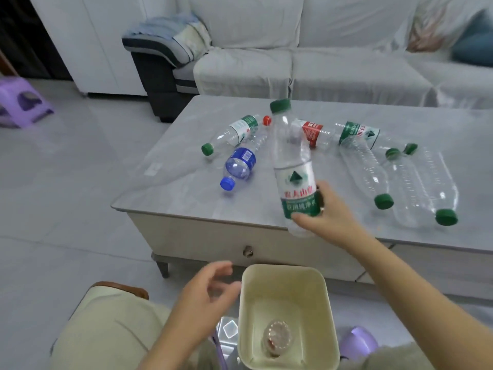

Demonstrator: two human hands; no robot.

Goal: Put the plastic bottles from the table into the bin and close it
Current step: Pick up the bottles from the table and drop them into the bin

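My right hand (326, 212) grips a clear green-capped bottle (292, 156) upright by its lower half, above the table's near edge. Below it on the floor stands the open cream bin (286, 273), with one clear bottle (277, 337) standing inside. My left hand (208, 292) hovers empty, fingers spread, just left of the bin's rim. Several empty bottles lie on the grey table (186, 188): a blue-labelled one (240, 164), a green-labelled one (234, 133), a red-labelled one (313, 133), and more green-capped ones (365, 169) at the right.
A white sofa (306, 62) with folded blankets stands behind the table. A purple stool (21, 102) sits on the floor at far left. A cream cushioned seat (106, 329) is at my lower left. A purple object (357, 343) lies right of the bin.
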